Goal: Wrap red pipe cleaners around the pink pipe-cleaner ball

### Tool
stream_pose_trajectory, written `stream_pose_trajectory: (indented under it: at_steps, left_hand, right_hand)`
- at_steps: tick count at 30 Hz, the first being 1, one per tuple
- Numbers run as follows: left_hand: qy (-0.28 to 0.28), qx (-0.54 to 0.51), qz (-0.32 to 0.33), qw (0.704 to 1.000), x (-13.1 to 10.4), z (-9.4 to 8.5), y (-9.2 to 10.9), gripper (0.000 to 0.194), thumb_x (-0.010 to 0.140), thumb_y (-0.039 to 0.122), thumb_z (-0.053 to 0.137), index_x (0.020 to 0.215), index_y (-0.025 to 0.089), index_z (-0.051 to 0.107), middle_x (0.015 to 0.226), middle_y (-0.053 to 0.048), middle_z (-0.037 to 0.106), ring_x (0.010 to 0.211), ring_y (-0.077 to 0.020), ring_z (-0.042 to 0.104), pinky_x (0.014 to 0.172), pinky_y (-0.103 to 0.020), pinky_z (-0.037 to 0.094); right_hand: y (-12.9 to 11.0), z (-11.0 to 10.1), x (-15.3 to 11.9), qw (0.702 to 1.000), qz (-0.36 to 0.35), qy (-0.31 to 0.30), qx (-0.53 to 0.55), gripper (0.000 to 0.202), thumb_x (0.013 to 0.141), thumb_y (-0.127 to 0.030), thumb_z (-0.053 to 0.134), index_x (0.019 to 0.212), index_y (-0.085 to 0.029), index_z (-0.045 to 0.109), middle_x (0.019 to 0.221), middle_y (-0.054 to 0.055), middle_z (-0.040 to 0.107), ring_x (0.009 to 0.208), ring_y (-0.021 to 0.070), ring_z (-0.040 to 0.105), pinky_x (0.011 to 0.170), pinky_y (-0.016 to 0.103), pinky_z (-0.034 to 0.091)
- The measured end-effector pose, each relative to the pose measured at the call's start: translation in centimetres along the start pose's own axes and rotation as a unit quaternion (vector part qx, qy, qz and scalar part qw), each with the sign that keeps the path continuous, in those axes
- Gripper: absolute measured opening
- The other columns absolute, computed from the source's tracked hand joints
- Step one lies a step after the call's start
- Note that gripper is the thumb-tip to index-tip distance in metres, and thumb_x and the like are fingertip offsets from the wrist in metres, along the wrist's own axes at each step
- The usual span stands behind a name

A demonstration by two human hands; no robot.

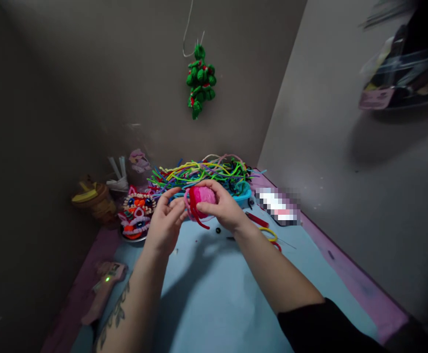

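My right hand [223,206] holds a rounded pink and red piece of wound pipe cleaner [205,196], with the thumb on its near face and the fingers over its top. A red strand hangs from its front, the tip curving down to the right. At the piece's left side, my left hand [168,215] has curled fingers, the thumb and fingertips at a pink pipe cleaner loop [187,202]. The exact contact of those fingertips is hard to make out. Both hands are raised above the light blue table mat [214,294].
Behind my hands, a blue tray [244,200] bears many coloured pipe cleaners [202,171]. Fuzzy animal figures [138,215] sit at left, near a pink glue gun [105,289] with a green light. Yellow and red scissors [271,235] and a phone [278,206] lie at right.
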State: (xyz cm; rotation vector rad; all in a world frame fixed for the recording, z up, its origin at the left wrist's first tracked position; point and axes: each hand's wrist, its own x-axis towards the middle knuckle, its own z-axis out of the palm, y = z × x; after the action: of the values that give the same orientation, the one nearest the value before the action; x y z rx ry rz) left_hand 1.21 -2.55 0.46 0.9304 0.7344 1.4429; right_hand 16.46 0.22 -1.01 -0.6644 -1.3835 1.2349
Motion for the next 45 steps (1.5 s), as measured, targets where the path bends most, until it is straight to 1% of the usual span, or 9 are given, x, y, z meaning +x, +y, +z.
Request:
stream_pose_trajectory:
  at_steps: [6, 15, 18, 21, 24, 33, 36, 42, 45]
  left_hand:
    - [0.025, 0.103, 0.079, 0.991, -0.2, 0.1, -0.3, 0.053, 0.063, 0.021, 0.077, 0.108, 0.020, 0.048, 0.068, 0.003, 0.066, 0.060, -0.0080, 0.058, 0.061, -0.020, 0.044]
    - [0.109, 0.150, 0.192, 0.964, -0.9, 0.9, -1.1, 0.038, 0.069, 0.020, 0.071, 0.099, 0.023, 0.047, 0.065, 0.005, 0.061, 0.059, -0.0078, 0.057, 0.061, -0.018, 0.043]
    - [0.092, 0.142, 0.176, 0.970, -0.7, 0.7, -1.1, 0.038, 0.070, 0.021, 0.071, 0.100, 0.023, 0.048, 0.070, 0.004, 0.062, 0.064, -0.0084, 0.059, 0.062, -0.019, 0.044]
    - [0.039, 0.126, 0.135, 0.982, -0.3, 0.2, -0.9, 0.044, 0.069, 0.021, 0.072, 0.106, 0.023, 0.048, 0.081, 0.000, 0.065, 0.075, -0.0106, 0.062, 0.069, -0.022, 0.046]
    - [0.015, 0.138, 0.122, 0.983, 0.0, 0.0, -0.6, 0.049, 0.066, 0.019, 0.074, 0.107, 0.022, 0.048, 0.080, 0.000, 0.067, 0.077, -0.0118, 0.063, 0.071, -0.023, 0.047]
    - [0.066, 0.171, 0.208, 0.961, -0.7, 0.8, -0.6, 0.044, 0.068, 0.016, 0.073, 0.101, 0.023, 0.044, 0.071, 0.004, 0.064, 0.064, -0.0092, 0.062, 0.064, -0.021, 0.047]
    - [0.082, 0.156, 0.190, 0.966, -0.6, 0.7, -0.9, 0.043, 0.068, 0.019, 0.073, 0.099, 0.023, 0.044, 0.069, 0.004, 0.064, 0.062, -0.0092, 0.061, 0.063, -0.020, 0.046]
    - [0.047, 0.105, 0.096, 0.989, -0.1, 0.2, -1.0, 0.049, 0.067, 0.023, 0.074, 0.106, 0.021, 0.045, 0.069, 0.003, 0.066, 0.060, -0.0092, 0.060, 0.059, -0.020, 0.046]
    - [0.057, 0.109, 0.097, 0.988, -0.1, 0.2, -1.1, 0.049, 0.066, 0.022, 0.075, 0.104, 0.021, 0.044, 0.066, 0.004, 0.064, 0.057, -0.0084, 0.059, 0.059, -0.020, 0.045]
  right_hand:
    - [-0.4, -0.3, 0.1, 1.000, -0.005, 0.004, -0.021, 0.049, 0.062, -0.030, 0.076, 0.106, -0.024, 0.054, 0.103, 0.001, 0.058, 0.090, 0.0170, 0.056, 0.080, 0.031, 0.046]
    - [-0.8, 0.3, -0.3, 1.000, -0.003, 0.017, -0.021, 0.048, 0.061, -0.027, 0.076, 0.104, -0.024, 0.053, 0.102, 0.000, 0.057, 0.087, 0.0152, 0.055, 0.078, 0.028, 0.046]
    - [-0.6, 0.3, -0.2, 0.999, 0.005, 0.025, -0.024, 0.048, 0.061, -0.028, 0.075, 0.103, -0.024, 0.053, 0.102, 0.000, 0.057, 0.087, 0.0160, 0.055, 0.078, 0.029, 0.046]
    - [-0.5, 0.0, 0.0, 0.999, 0.014, 0.025, -0.022, 0.047, 0.061, -0.029, 0.075, 0.103, -0.024, 0.053, 0.100, 0.001, 0.058, 0.085, 0.0159, 0.056, 0.077, 0.030, 0.047]
    - [-0.6, -0.3, 0.1, 0.999, 0.017, 0.019, -0.020, 0.047, 0.061, -0.029, 0.075, 0.103, -0.023, 0.054, 0.099, 0.000, 0.057, 0.085, 0.0152, 0.055, 0.077, 0.028, 0.046]
    - [-0.7, 0.2, -0.1, 0.999, 0.030, 0.012, -0.006, 0.047, 0.062, -0.030, 0.074, 0.103, -0.023, 0.053, 0.099, 0.000, 0.057, 0.084, 0.0145, 0.055, 0.075, 0.028, 0.046]
    - [-0.7, 0.2, -0.1, 0.999, 0.032, 0.018, -0.010, 0.047, 0.062, -0.031, 0.074, 0.103, -0.023, 0.053, 0.099, 0.000, 0.058, 0.084, 0.0150, 0.055, 0.074, 0.028, 0.046]
    - [-0.8, 0.0, 0.0, 0.999, 0.032, 0.021, -0.030, 0.046, 0.063, -0.031, 0.073, 0.104, -0.023, 0.053, 0.096, 0.000, 0.058, 0.082, 0.0148, 0.055, 0.073, 0.028, 0.046]
    - [-1.1, 0.2, -0.2, 0.998, 0.036, 0.025, -0.050, 0.045, 0.063, -0.030, 0.072, 0.104, -0.023, 0.053, 0.097, 0.000, 0.057, 0.082, 0.0150, 0.055, 0.073, 0.028, 0.046]
